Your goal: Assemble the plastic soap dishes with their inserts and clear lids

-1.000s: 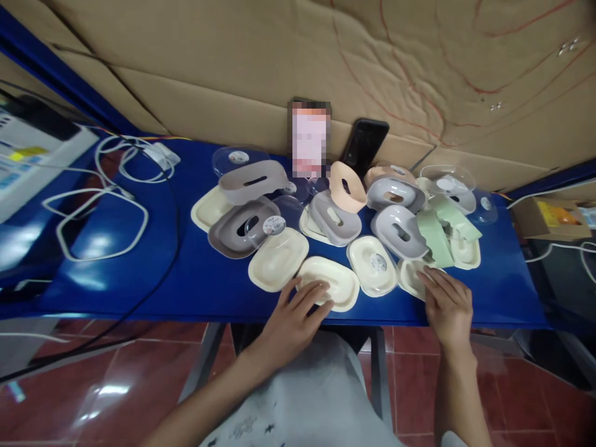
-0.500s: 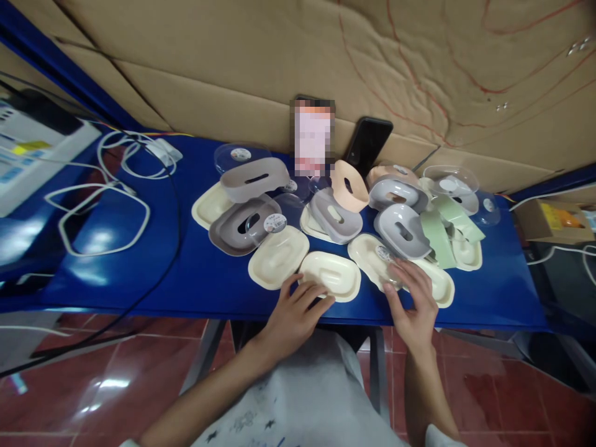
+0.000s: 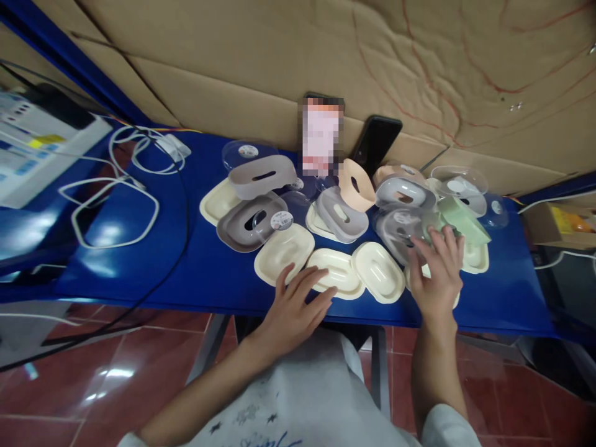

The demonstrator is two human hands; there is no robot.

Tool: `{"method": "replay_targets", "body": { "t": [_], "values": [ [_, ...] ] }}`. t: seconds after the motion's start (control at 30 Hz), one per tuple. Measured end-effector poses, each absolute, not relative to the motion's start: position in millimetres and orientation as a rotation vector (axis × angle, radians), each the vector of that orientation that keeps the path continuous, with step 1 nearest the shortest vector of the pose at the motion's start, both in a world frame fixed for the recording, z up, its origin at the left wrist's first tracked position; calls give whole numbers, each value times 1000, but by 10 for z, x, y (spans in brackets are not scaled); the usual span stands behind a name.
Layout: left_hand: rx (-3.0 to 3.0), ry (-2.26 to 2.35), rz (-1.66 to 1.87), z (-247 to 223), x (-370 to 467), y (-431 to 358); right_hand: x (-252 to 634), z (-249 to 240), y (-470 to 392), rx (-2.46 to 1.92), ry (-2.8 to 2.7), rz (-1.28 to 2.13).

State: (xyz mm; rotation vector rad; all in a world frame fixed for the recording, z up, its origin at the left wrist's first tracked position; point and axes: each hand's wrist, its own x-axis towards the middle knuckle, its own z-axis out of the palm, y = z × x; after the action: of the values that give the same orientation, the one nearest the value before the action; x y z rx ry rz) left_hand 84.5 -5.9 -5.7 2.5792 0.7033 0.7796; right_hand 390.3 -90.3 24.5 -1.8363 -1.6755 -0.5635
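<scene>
**Clear lid now above a grey cover; cream tray left bare**

Brown cardboard (image 3: 209,49) stands behind a blue table (image 3: 116,273). At the back, a pixelated upright screen (image 3: 321,136) stands beside a dark phone (image 3: 379,139); a white cable (image 3: 100,247) lies looped toward the left.

Across the middle, slotted covers in grey, peach and green crowd together with clear lids and cream trays. A peach cover (image 3: 361,200) leans on its side, near a tilted green piece (image 3: 465,220). Along the front, three cream trays sit in a row: a left tray (image 3: 285,251), a middle tray (image 3: 338,273) and a right tray (image 3: 379,273).

The change is at the right: the clear lid (image 3: 395,225), which half a second ago lay on the right tray, is now over a grey cover (image 3: 395,249), beside the green piece. The right tray therefore shows uncovered, and the lid appears to have been shifted away by the right hand (image 3: 437,279). That hand is at the lid's edge, fingers partly spread; blur prevents telling whether they grip it. The left hand (image 3: 291,316) is wide and holds nothing, its fingertips at the near edge of the middle tray.

Smallest are the round stickers on the lids, including one at the right (image 3: 404,217) and another toward the left (image 3: 282,220). Their print is too small to read, and no brand can be made out.
</scene>
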Motion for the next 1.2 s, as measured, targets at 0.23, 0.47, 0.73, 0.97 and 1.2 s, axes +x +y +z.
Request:
{"method": "replay_targets", "body": {
  "t": [0.23,0.47,0.73,0.97,1.2],
  "values": [
    [2638,1006,718,-70,387,151,3253,201,-1112,-1828,-1814,-180],
    [2593,978,786,-173,103,212,3226,75,-1239,-1882,-1953,-1],
    [2345,1441,953,-161,64,649,2726,122,-909,-1627,-2046,142],
    [2078,1786,866,-210,95,1094,2371,37,-693,-1574,-2162,179],
    [1935,1799,801,-176,-122,1094,2304,164,-353,-1608,-2279,165]
  ]
}}
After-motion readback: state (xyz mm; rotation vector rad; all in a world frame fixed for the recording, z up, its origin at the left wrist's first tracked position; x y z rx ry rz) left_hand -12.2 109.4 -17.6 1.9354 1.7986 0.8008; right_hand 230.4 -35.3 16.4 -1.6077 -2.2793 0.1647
